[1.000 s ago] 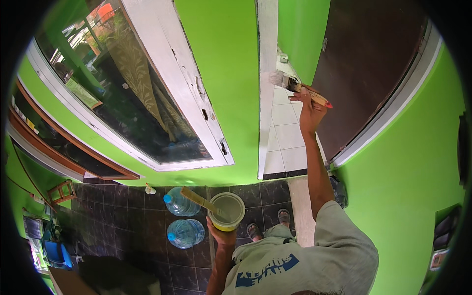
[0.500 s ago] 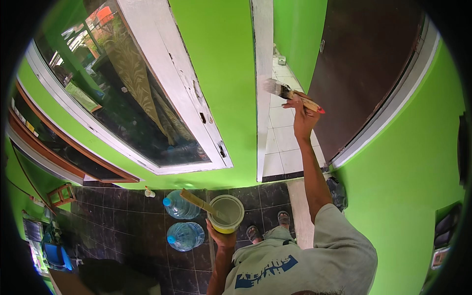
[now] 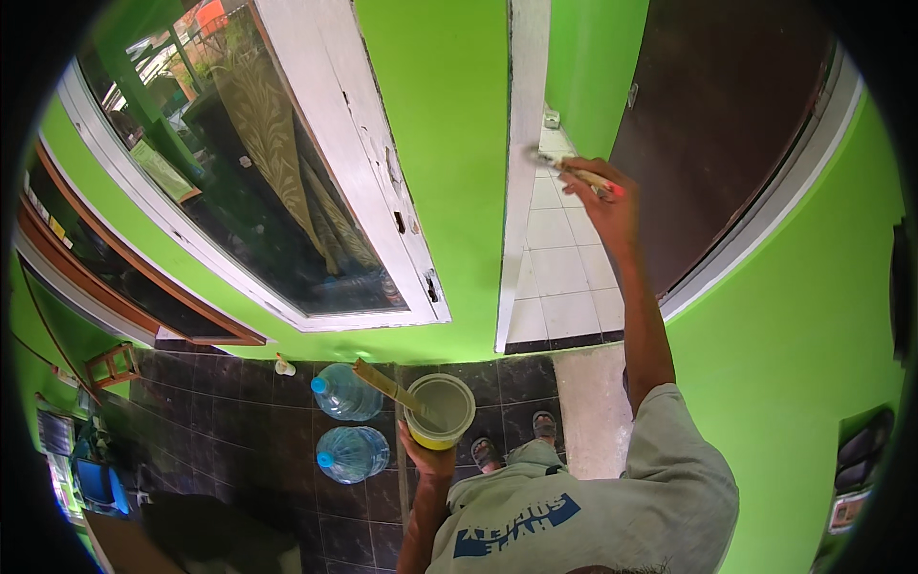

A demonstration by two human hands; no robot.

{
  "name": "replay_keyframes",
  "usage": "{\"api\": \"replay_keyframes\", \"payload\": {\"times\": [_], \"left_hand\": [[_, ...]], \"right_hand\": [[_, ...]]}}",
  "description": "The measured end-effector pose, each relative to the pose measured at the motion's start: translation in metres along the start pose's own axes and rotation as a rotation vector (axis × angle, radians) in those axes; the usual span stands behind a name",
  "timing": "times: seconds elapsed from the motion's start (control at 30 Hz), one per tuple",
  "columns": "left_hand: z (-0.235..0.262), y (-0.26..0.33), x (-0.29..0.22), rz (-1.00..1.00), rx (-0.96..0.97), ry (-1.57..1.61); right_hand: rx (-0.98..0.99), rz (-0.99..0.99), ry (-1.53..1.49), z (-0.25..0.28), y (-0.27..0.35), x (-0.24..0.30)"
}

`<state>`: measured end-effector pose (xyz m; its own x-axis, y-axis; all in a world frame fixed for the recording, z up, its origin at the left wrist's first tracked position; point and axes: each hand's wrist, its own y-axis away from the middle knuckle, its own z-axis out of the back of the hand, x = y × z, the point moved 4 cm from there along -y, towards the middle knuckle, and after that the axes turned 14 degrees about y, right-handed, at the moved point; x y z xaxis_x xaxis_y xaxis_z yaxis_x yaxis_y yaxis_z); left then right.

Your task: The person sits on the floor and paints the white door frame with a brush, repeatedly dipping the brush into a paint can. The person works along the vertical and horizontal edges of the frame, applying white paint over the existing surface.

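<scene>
My right hand [image 3: 604,196] is closed round the wooden handle of a paintbrush [image 3: 583,174], whose handle end is red. The bristles touch the white door frame [image 3: 525,191], or come very close to it. Low in front of me, my left hand [image 3: 430,457] grips the side of a paint bucket [image 3: 466,413] with a yellow outside and a pale rim. Grey-white paint coats its inside. A flat wooden stick [image 3: 378,379] leans in the bucket and pokes out over its left rim.
Two large blue water bottles [image 3: 349,454] stand on the dark tiled floor left of the bucket. A small white bottle [image 3: 284,365] is by the wall. A white-framed window [image 3: 316,210] fills the upper left. Beyond the doorway, a brown door [image 3: 708,134] stands ajar.
The brush has turned edge-on against the frame, and my right hand has shifted slightly to the right. My left hand keeps hold of the bucket. The whole view has shifted slightly.
</scene>
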<state>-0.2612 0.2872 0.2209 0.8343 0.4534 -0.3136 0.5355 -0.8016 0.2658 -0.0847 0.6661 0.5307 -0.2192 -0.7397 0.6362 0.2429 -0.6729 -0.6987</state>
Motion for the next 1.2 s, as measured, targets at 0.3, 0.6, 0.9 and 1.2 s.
{"api": "replay_keyframes", "payload": {"times": [0.3,0.6,0.9,1.2], "left_hand": [[0.005,-0.002,0.006,0.020,-0.027,0.064],[0.003,0.000,0.005,0.021,-0.022,0.089],[-0.001,0.000,0.006,0.008,-0.035,0.059],[0.008,0.000,0.001,-0.003,-0.054,0.053]], "right_hand": [[0.168,0.087,0.237,-0.006,0.016,-0.003],[-0.181,0.030,-0.092,0.000,-0.008,0.017],[-0.370,-0.102,-0.313,-0.022,0.004,-0.021],[-0.443,-0.004,-0.265,-0.031,0.005,-0.017]]}}
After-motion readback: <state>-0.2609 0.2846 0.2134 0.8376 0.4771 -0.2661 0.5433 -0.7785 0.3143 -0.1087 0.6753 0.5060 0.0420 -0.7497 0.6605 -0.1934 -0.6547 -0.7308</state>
